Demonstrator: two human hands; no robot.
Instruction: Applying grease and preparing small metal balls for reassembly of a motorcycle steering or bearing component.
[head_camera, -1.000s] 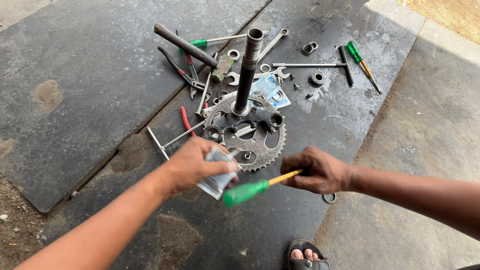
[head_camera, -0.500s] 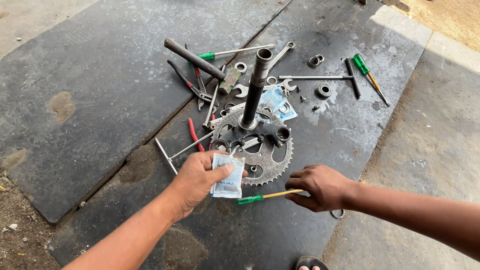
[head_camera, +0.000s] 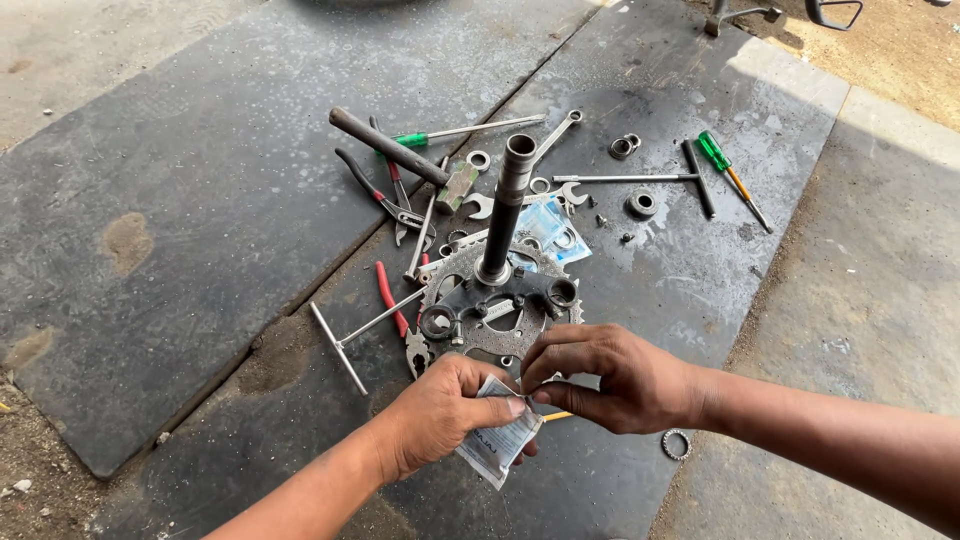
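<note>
Packet (head_camera: 497, 445), small and flat, is made of thin shiny plastic, pale with dark print, and it looks crinkly. It sits between both hands, low in the middle of the view. The left hand (head_camera: 440, 415) wraps around it from the left, with the thumb pressed on its top edge and the fingers curled under. The right hand (head_camera: 610, 380) comes in from the right, and its fingertips (head_camera: 535, 385) pinch together on the packet's top corner. A thin yellow stick (head_camera: 557, 415) pokes out under the right hand, but I cannot tell what holds it. Both arms reach in from the bottom, bent a little at the wrist.

Just above the grip lies a round metal sprocket (head_camera: 495, 320) with small teeth, grey and a bit rusty. A dark metal tube (head_camera: 505, 210) stands up from its middle. Left of the grip lie red-handled pliers (head_camera: 395, 310) and a T-shaped metal bar (head_camera: 350, 335). Right of the grip, by the wrist, lies a little toothed ring (head_camera: 677, 444). Far above are a green screwdriver (head_camera: 732, 180) and a hammer (head_camera: 400, 155). Everything rests on a dark rubber mat (head_camera: 180, 150) that looks rough and dusty.
</note>
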